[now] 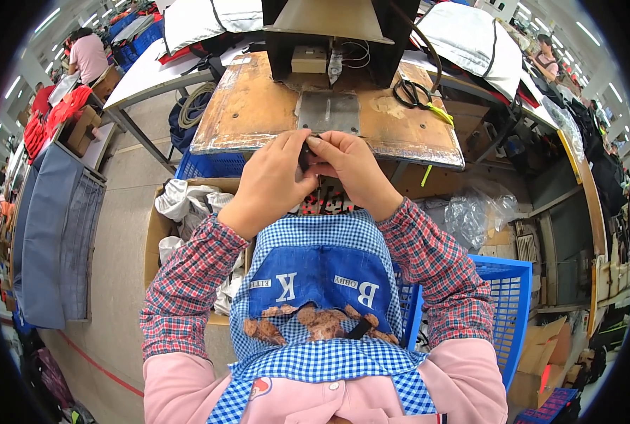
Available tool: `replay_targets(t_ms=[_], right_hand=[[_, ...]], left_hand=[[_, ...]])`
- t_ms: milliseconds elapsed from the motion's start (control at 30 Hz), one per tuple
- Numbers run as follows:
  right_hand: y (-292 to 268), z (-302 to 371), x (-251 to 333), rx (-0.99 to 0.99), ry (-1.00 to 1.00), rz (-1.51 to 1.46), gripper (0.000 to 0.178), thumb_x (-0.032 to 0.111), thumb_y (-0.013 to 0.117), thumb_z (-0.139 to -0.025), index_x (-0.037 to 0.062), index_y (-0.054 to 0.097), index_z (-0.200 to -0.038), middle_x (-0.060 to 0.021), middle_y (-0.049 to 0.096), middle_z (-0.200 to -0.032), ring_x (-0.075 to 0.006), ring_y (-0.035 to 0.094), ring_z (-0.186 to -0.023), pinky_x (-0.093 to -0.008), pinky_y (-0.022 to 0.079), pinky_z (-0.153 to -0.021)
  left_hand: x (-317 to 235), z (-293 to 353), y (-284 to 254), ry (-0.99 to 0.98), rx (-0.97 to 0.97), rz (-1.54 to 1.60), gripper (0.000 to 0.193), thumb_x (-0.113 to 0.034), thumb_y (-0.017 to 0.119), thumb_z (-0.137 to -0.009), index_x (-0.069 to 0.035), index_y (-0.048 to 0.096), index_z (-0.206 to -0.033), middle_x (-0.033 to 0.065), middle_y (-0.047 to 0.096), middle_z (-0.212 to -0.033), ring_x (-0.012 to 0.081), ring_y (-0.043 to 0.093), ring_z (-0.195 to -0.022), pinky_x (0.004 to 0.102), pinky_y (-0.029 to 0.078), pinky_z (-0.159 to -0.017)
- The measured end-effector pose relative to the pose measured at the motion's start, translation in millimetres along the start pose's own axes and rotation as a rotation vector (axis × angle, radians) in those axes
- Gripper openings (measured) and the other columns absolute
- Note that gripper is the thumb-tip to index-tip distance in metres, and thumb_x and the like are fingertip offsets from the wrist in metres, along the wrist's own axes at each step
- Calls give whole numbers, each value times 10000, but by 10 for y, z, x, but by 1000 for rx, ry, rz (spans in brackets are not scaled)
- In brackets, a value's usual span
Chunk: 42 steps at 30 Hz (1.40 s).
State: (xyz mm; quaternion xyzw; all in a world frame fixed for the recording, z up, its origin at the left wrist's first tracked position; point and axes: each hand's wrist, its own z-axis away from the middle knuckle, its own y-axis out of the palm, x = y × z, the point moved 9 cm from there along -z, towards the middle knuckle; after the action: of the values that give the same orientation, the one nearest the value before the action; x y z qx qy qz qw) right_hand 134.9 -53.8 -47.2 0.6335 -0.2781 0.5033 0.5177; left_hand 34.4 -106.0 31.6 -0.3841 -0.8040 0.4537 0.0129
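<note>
My left hand (272,173) and my right hand (354,164) meet at the near edge of a worn wooden worktable (248,106). Both are closed, fingertips pinching a small black piece (304,157) that looks like fabric or strap; the fingers cover most of it. Just beyond them, a metal plate (329,113) is set into the tabletop under a dark machine head (335,60). Black-handled scissors (412,94) lie to the right on the table, beside a yellow-green strip (440,113).
A cardboard box (158,237) of white cloth stands at lower left, a blue plastic crate (509,297) at lower right. Clear plastic bags (474,215) are bunched beneath the table's right side. White bags (463,42) lie on side tables behind. Two people sit farther off.
</note>
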Motion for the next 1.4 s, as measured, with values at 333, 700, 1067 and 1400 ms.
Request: replay_targets(t_ms=[333, 700, 1067, 1400], right_hand=[[35, 146, 192, 246, -5, 314, 228, 202, 588, -958, -22, 626, -978, -29, 648, -894, -71, 611, -829, -206, 511, -781], [-270, -183, 162, 57, 45, 230, 207, 215, 555, -968, 19, 614, -940, -14, 617, -842, -90, 605, -748, -243, 535, -707], [-470, -626, 238, -45, 14, -133, 162, 207, 591, -940, 57, 588, -880, 7, 574, -814, -107, 549, -716, -275, 504, -656], [-553, -747, 363, -128, -16, -144, 138, 187, 610, -917, 72, 591, -843, 13, 586, -790, -106, 555, -692, -273, 509, -632]], left_hand=[[165, -103, 64, 5, 371, 497, 213, -164, 533, -928, 34, 606, -958, 185, 647, -1008, 307, 610, -853, 342, 479, -758], [570, -336, 364, -256, 432, 521, 263, -225, 554, -950, 14, 625, -1034, -2, 571, -759, 91, 510, -709, 256, 437, -632], [937, -743, 598, -543, 321, 773, 359, -241, 596, -937, 52, 625, -1145, 48, 657, -975, 100, 592, -864, 230, 467, -768], [1035, -896, 681, -583, 236, 978, 314, -190, 614, -911, 74, 645, -1079, 67, 673, -933, 101, 606, -813, 237, 483, -718]])
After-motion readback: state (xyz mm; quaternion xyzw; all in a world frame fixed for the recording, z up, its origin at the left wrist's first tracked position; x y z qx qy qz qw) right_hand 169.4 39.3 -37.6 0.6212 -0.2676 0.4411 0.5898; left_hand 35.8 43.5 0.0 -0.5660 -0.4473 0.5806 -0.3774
